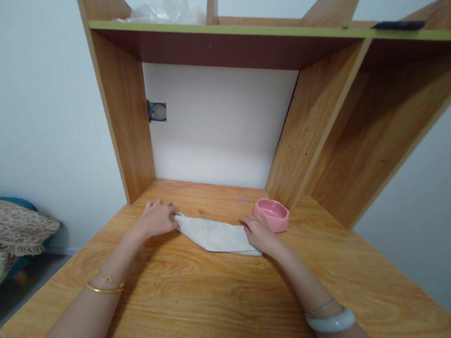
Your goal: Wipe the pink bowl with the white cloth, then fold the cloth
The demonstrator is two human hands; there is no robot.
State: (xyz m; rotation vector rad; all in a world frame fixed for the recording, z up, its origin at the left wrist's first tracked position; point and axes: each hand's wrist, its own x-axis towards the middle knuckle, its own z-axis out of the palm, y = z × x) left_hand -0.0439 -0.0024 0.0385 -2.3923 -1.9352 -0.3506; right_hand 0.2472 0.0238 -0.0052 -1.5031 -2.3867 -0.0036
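Note:
A white folded cloth [215,235] lies on the wooden desk, its layers showing at the lower right edge. My left hand [158,218] pinches the cloth's pointed left end between thumb and fingers. At the right end, my right hand [259,232] has its fingers bent over the cloth's upper edge and grips it there. Right behind that hand stands a pink faceted bowl [279,223], partly covered by the hand; no contents show in it.
Wooden side panels [122,123] and an overhead shelf [230,30] frame the desk [213,305]. Clear plastic [168,11] and a dark flat object [399,25] lie on the shelf. A wall socket opening [158,111] shows at the back. Patterned fabric [3,223] is at far left.

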